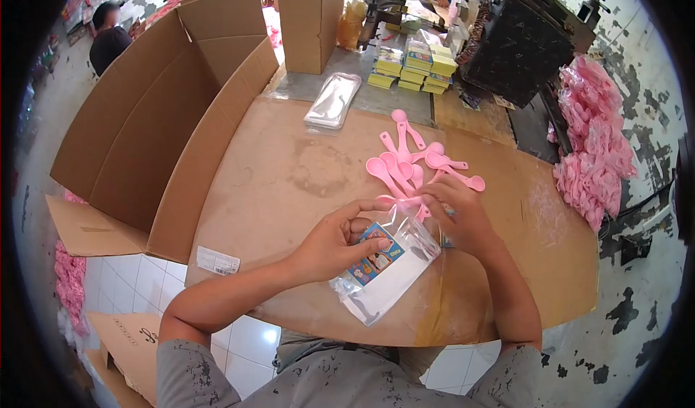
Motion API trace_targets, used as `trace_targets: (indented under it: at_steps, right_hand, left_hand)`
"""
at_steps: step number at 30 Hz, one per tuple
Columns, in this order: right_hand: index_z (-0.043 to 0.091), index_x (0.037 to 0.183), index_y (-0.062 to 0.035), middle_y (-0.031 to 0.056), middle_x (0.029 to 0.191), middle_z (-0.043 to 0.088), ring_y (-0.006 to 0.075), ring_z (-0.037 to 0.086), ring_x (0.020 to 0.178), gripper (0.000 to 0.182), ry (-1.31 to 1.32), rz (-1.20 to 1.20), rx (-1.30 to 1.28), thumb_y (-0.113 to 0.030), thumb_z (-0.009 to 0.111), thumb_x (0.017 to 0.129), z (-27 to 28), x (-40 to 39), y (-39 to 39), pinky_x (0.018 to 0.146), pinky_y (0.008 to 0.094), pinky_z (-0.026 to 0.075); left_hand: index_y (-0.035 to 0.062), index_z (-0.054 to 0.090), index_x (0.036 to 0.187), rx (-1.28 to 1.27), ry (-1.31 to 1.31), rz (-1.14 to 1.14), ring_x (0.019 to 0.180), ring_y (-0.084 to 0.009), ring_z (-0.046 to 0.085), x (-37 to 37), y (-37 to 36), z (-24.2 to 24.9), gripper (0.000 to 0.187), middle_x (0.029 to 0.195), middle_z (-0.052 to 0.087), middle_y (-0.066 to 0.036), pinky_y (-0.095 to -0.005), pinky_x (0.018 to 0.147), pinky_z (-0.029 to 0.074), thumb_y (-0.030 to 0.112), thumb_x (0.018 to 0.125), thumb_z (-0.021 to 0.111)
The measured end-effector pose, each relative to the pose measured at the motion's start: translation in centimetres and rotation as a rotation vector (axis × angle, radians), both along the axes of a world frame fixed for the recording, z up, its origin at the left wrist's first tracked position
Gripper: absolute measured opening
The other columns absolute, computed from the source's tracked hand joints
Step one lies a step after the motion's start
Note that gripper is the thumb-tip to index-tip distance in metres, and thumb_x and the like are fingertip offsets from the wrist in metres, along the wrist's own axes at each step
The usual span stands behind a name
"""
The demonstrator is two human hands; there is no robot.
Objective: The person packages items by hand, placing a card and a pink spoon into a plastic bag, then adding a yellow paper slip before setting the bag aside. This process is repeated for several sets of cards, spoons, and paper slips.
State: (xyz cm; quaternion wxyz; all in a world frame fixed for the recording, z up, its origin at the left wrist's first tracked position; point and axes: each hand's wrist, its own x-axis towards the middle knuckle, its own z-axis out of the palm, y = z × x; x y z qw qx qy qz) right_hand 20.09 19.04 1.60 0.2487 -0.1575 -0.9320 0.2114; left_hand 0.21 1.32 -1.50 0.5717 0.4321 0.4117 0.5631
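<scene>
My left hand (pixel 326 243) pinches a small blue printed card (pixel 376 254) with its thumb on top. Under the card lies a clear plastic bag (pixel 387 292), its upper end toward the pink spoons. My right hand (pixel 460 212) has bent fingers closed at a pink spoon (pixel 405 201) just above the bag's upper end; the fingertips partly cover the spoon. Beyond both hands spreads a loose pile of pink spoons (pixel 394 169), some overlapping. Part of another printed piece (pixel 447 216) shows beneath my right hand.
A large open carton (pixel 210 140) stands at the left, against the cardboard-covered table (pixel 289 169). Farther back are a stack of clear bags (pixel 334 100), yellow-edged card stacks (pixel 416 64) and a tall box (pixel 310 24). Pink bundles (pixel 590 140) hang right. Two other people are in the background.
</scene>
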Motion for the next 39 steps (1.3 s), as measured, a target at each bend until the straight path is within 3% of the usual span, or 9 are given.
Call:
trace_targets:
  at_steps: [2,14,20,23,26,29,33,36,39]
  right_hand:
    - [0.072,0.105,0.0017,0.0085,0.098,0.067,0.0208,0.065,0.086,0.014,0.057,-0.042,-0.294,-0.003,0.064,0.094,1.8,1.3,-0.8,0.077,0.0341,0.051]
    - [0.069,0.098,0.0016,0.0091,0.083,0.060,0.0210,0.058,0.072,0.008,0.001,0.042,-0.213,-0.004,0.063,0.095,3.2,2.6,-2.2,0.065,0.0349,0.047]
    - [0.057,0.136,-0.0032,0.0152,0.131,0.062,0.0316,0.059,0.121,0.037,0.058,0.182,-0.363,-0.019,0.057,0.103,1.9,1.2,-3.4,0.104,0.0433,0.045]
    - [0.044,0.152,-0.0027,0.0156,0.155,0.046,0.0328,0.041,0.146,0.056,0.056,0.349,-0.597,-0.034,0.050,0.105,1.0,-0.1,-4.6,0.120,0.0466,0.027]
    - [0.040,0.154,-0.0008,0.0153,0.161,0.040,0.0316,0.036,0.149,0.068,0.035,0.539,-1.164,-0.045,0.046,0.104,0.7,-0.9,-6.2,0.123,0.0478,0.022]
    - [0.041,0.153,-0.0002,0.0159,0.160,0.042,0.0301,0.037,0.149,0.078,0.168,0.558,-1.092,-0.058,0.046,0.101,1.2,-0.4,-3.0,0.123,0.0479,0.022]
    - [0.061,0.135,-0.0050,0.0158,0.147,0.055,0.0270,0.050,0.138,0.037,0.024,0.564,-0.634,-0.019,0.064,0.101,2.6,0.3,-2.7,0.110,0.0419,0.041]
    - [0.067,0.127,-0.0052,0.0146,0.140,0.060,0.0259,0.056,0.131,0.032,-0.064,0.833,-0.552,0.001,0.067,0.095,2.9,-0.2,-2.0,0.104,0.0390,0.047]
    - [0.070,0.122,-0.0040,0.0108,0.130,0.067,0.0254,0.059,0.124,0.029,-0.066,0.838,-0.688,-0.002,0.071,0.093,4.5,-0.1,-2.3,0.104,0.0394,0.047]
  left_hand:
    - [0.0022,0.043,0.147,-0.008,0.036,-0.007,0.093,-0.0097,0.071,-0.1,0.0,-0.2,0.052,0.110,0.076,-0.012,-0.0257,0.076,0.056,0.007,0.101,0.067]
    - [0.0001,0.058,0.139,-0.082,0.142,-0.028,0.100,-0.0091,0.069,0.6,-0.3,0.5,0.038,0.111,0.075,-0.009,-0.0259,0.086,0.057,0.007,0.103,0.065]
    - [-0.0018,0.063,0.136,-0.068,0.200,-0.071,0.101,-0.0068,0.066,0.7,-0.3,-0.9,0.033,0.114,0.074,-0.005,-0.0252,0.085,0.057,0.011,0.105,0.062]
    - [-0.0039,0.062,0.135,-0.038,0.101,-0.133,0.108,-0.0105,0.066,0.7,-0.3,-0.7,0.033,0.120,0.073,-0.009,-0.0284,0.094,0.054,0.011,0.106,0.061]
    - [-0.0045,0.061,0.134,0.001,0.078,-0.176,0.112,-0.0136,0.066,0.2,-0.1,-0.7,0.033,0.123,0.072,-0.012,-0.0308,0.099,0.052,0.012,0.106,0.061]
    - [-0.0034,0.059,0.136,-0.045,0.003,-0.259,0.113,-0.0151,0.066,-0.6,0.0,-0.1,0.035,0.123,0.071,-0.012,-0.0320,0.101,0.051,0.014,0.106,0.061]
    - [-0.0019,0.057,0.138,0.000,-0.136,-0.352,0.112,-0.0121,0.065,-0.5,-0.1,-0.1,0.035,0.123,0.071,-0.012,-0.0302,0.099,0.052,0.010,0.105,0.061]
    - [-0.0020,0.056,0.139,-0.005,-0.094,-0.399,0.116,-0.0154,0.065,-0.6,-0.4,-0.3,0.042,0.124,0.071,-0.013,-0.0323,0.101,0.051,0.016,0.103,0.066]
    - [-0.0013,0.056,0.139,0.007,-0.179,-0.456,0.114,-0.0142,0.066,-0.3,-0.6,-1.3,0.045,0.122,0.071,-0.013,-0.0318,0.098,0.052,0.018,0.100,0.070]
